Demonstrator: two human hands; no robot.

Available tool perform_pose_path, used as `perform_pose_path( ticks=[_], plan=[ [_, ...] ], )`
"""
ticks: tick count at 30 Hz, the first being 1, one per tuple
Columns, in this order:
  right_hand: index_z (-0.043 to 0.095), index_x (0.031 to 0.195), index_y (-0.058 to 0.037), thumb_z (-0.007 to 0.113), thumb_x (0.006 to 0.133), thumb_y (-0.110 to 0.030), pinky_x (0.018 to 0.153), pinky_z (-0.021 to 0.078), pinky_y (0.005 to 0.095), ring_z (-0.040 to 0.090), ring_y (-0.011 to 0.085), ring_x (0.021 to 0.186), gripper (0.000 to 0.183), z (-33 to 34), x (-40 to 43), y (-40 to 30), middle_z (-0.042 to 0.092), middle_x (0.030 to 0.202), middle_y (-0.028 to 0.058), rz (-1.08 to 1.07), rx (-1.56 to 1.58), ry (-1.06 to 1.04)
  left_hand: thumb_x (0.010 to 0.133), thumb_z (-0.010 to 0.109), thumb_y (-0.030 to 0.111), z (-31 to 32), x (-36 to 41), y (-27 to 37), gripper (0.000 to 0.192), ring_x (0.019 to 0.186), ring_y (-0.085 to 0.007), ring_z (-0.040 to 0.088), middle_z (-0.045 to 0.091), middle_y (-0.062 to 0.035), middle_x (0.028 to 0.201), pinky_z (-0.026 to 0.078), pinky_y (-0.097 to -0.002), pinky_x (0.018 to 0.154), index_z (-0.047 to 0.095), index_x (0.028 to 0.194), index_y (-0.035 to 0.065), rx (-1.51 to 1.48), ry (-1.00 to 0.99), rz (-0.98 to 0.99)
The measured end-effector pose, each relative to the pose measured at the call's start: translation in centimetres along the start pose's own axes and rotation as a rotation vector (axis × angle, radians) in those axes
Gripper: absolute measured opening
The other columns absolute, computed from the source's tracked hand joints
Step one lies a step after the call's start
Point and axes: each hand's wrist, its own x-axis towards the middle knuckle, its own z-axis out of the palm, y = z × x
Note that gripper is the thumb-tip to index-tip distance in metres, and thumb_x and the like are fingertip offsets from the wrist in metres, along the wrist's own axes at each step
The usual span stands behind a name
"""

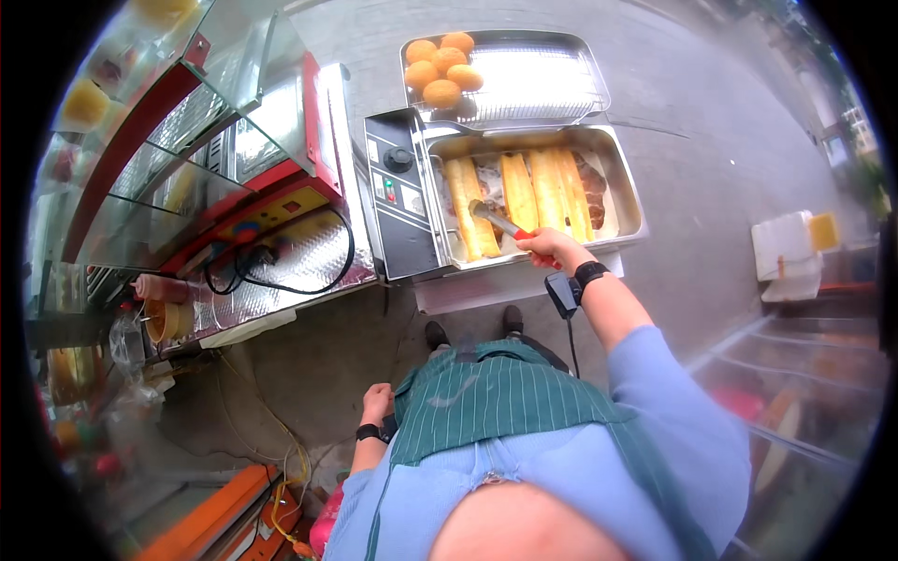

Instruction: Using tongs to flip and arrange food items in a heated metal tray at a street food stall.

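Note:
My right hand [547, 247] grips red-handled metal tongs [499, 219] over the front of an electric deep fryer [633, 182]. The tongs' metal end meets the leftmost long fried dough strip [466, 200]. Several more golden strips [547, 189] lie side by side to its right in the fryer's oil, their long sides running front to back. Down beside the striped green apron [491, 396], my left hand [379, 402] hangs with its fingers curled. Its palm side is hidden, and no object shows in it.
Behind the fryer, a metal tray with a wire rack [540, 77] bears several round golden fried balls [443, 66]. At left a red-framed glass display case [210, 140] and a black cable [309, 289] sit on a metal-topped counter [295, 259]. A white foam box [782, 249] stands right.

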Motion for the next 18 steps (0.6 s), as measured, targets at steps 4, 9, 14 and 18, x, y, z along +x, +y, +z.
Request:
perform_pose_path(
  ticks=[4,9,14,18],
  plan=[
    [0.052,0.107,-0.0067,0.058,0.078,-0.035,0.041,0.0351,0.0226,0.050,0.0077,0.049,0.041,0.7,0.1,-0.4,0.054,0.061,-0.0006,0.015,0.024,0.048,0.082,0.051,0.021,-2.2,0.2,1.1,0.020,0.062,-0.0131,0.054,0.058,-0.0051,0.077,0.045,-0.0279,0.052,0.057,0.094,0.0058,0.034,-0.062,-0.082],
    [0.052,0.107,-0.0053,0.061,0.076,-0.027,0.045,0.0403,0.0231,0.050,0.0082,0.049,0.039,1.0,-0.5,0.5,0.053,0.061,0.0023,-0.042,0.138,0.104,0.082,0.050,0.020,-4.4,2.9,0.6,0.018,0.054,-0.0118,0.050,0.056,-0.0038,0.073,0.041,-0.0258,0.045,0.055,0.095,0.0072,0.061,-0.118,-0.122],
    [0.052,0.107,-0.0051,0.062,0.075,-0.025,0.046,0.0405,0.0227,0.050,0.0084,0.050,0.039,1.4,-2.1,1.6,0.053,0.062,0.0024,-0.053,0.180,0.150,0.082,0.049,0.018,-5.1,5.2,2.3,0.017,0.050,-0.0116,0.048,0.055,-0.0042,0.070,0.039,-0.0248,0.043,0.054,0.094,0.0073,0.093,-0.191,-0.147],
    [0.052,0.108,-0.0055,0.063,0.074,-0.025,0.046,0.0406,0.0221,0.050,0.0089,0.051,0.041,2.0,-4.7,1.2,0.053,0.063,0.0030,-0.103,0.218,0.192,0.081,0.049,0.015,-5.3,7.1,2.2,0.018,0.054,-0.0133,0.052,0.057,-0.0060,0.072,0.042,-0.0255,0.047,0.055,0.095,0.0054,0.099,-0.192,-0.050]
  ],
)
